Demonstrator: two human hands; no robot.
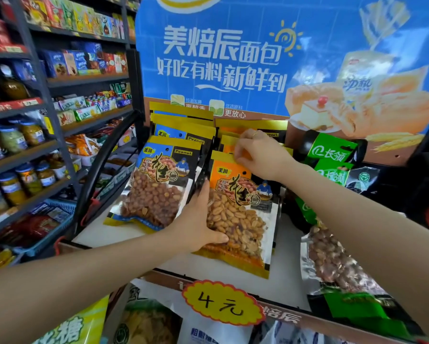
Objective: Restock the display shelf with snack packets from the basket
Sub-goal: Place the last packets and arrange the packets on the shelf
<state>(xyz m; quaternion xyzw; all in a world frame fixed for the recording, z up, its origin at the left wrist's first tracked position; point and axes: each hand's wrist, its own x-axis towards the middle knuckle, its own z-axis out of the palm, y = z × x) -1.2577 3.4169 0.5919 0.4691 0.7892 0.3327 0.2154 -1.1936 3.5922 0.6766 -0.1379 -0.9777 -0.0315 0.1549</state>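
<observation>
Shop display shelf (124, 234), orange peanut packet (243, 207) gripped between left hand (198, 219), right hand (258, 155)

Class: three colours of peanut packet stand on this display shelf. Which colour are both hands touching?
The orange packet in the middle row. The left hand holds its lower edge, the right hand pinches its top. The blue packets and green packets go untouched.

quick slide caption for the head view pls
Both hands set an orange peanut packet on the display shelf: left hand holds its side, right hand pinches its top, beside blue peanut packets.
</observation>
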